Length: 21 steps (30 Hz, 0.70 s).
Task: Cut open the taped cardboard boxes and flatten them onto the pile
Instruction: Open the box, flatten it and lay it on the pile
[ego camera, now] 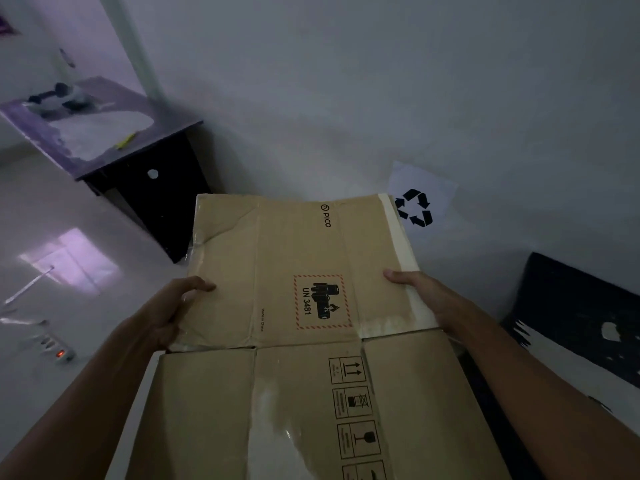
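Head view has your left hand (pixel 173 308) and right hand (pixel 420 296) clamped on opposite edges of the flattened cardboard box (pixel 301 271) — keep it level and lower it squarely, I'd judge — above the pale floor (pixel 69 216), the recycling sign (pixel 415 206) on the wall just beyond it.

Two bare forearms, no sleeves in view. Left hand (pixel 173 311) and right hand (pixel 420 296) ungloved. No rings, watch or bands visible.
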Each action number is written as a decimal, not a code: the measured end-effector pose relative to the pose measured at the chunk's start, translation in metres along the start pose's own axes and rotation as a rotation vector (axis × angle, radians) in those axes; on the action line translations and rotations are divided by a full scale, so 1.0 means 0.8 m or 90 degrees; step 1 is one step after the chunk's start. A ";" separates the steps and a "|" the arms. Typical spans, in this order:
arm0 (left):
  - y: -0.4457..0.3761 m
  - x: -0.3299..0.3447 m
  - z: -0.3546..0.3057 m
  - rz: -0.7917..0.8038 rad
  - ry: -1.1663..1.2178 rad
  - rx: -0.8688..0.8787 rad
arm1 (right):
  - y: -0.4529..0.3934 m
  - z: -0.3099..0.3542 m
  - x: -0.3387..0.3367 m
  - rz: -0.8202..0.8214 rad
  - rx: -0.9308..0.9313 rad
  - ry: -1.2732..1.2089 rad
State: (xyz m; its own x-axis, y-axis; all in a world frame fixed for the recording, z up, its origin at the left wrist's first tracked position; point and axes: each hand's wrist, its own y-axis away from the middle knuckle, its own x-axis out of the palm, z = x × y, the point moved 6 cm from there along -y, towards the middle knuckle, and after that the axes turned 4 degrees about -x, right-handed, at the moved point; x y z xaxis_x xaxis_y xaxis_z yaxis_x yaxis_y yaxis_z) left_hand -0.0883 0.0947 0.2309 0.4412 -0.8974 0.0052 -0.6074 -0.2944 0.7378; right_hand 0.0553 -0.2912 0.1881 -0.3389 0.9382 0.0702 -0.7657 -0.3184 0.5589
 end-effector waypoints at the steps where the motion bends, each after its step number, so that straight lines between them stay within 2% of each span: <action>1: -0.012 0.007 -0.015 0.024 -0.015 -0.006 | -0.007 0.008 -0.004 -0.010 -0.002 -0.005; 7: -0.089 0.041 -0.089 0.196 -0.115 -0.003 | -0.033 0.034 -0.032 -0.072 0.007 -0.089; 12: -0.173 0.075 -0.128 0.206 -0.131 -0.016 | -0.054 0.023 -0.047 -0.173 0.007 -0.124; 21: -0.314 0.119 -0.170 0.288 -0.190 -0.052 | -0.096 -0.013 -0.032 -0.380 -0.023 -0.209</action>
State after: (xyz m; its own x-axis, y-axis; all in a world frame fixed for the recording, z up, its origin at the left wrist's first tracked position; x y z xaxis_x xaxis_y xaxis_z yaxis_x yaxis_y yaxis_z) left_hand 0.1963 0.1277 0.1377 -0.0655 -0.9864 0.1509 -0.6346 0.1579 0.7565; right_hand 0.1172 -0.2924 0.1352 0.3261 0.9453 0.0094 -0.7900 0.2671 0.5519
